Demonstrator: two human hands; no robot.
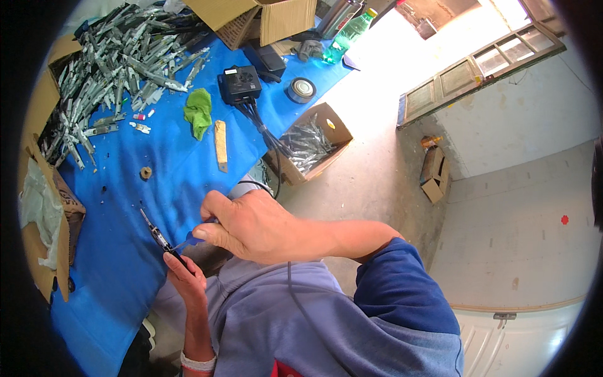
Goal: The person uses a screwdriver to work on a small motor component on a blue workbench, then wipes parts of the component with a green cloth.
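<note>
Low in the view, my left hand (187, 276) grips a slim black and silver part (160, 235) with a thin tip pointing up and left, over the edge of the blue-covered table. My right hand (242, 226) is closed on a blue-handled tool (193, 240), likely a screwdriver, whose thin metal end meets the part near my left thumb. My right fingers hide much of that tool. A small tan round piece (146, 173) lies on the blue cloth (138, 195) beyond them.
Piled metal parts (119, 63), a green cloth (198, 113), a wooden-handled blade (220, 146), black boxes with cables (239, 85), a tape roll (301, 90) and a green bottle (348, 38) occupy the table. Cardboard boxes (336, 129) stand at its right and left (59, 245).
</note>
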